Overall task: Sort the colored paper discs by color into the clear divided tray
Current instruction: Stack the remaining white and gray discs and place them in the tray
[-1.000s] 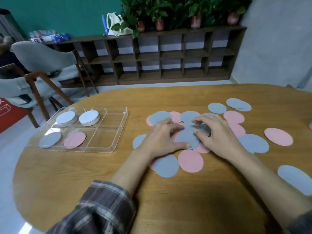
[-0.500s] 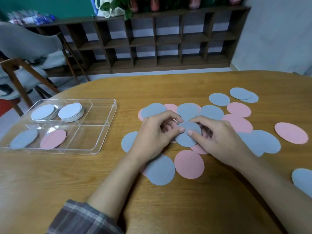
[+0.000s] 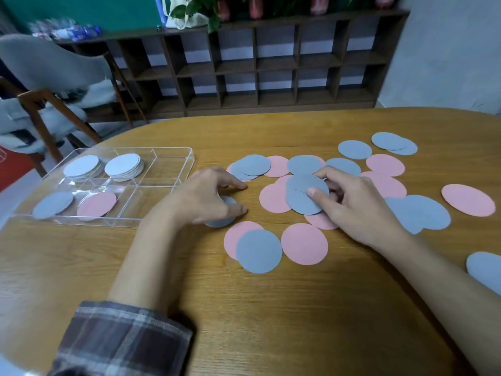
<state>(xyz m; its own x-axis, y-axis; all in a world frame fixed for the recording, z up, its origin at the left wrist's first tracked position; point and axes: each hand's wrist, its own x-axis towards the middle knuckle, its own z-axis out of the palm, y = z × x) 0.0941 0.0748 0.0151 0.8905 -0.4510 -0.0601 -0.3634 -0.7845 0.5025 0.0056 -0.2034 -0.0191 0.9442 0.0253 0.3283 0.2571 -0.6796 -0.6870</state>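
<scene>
Several pink and blue-grey paper discs lie scattered over the wooden table (image 3: 271, 308). My right hand (image 3: 352, 204) pinches a blue-grey disc (image 3: 301, 195), thumb on top, lifted slightly over pink discs (image 3: 273, 199). My left hand (image 3: 206, 196) hovers with fingers curled and apart, holding nothing, over another blue-grey disc (image 3: 225, 222) on the table. The clear divided tray (image 3: 173, 183) sits at the left. It holds two stacks of pale discs (image 3: 124, 165) in the far compartments, one blue-grey disc (image 3: 53, 204) and one pink disc (image 3: 97, 203) in the near ones.
More discs spread to the right, including a pink disc (image 3: 467, 199) and a blue-grey disc (image 3: 485, 270) near the right edge. A grey chair (image 3: 54, 77) stands behind the tray. A dark wooden shelf (image 3: 257, 63) lines the far wall.
My left hand let go of the blue-grey disc and moved left toward the tray. My right hand kept the disc between its fingers.
</scene>
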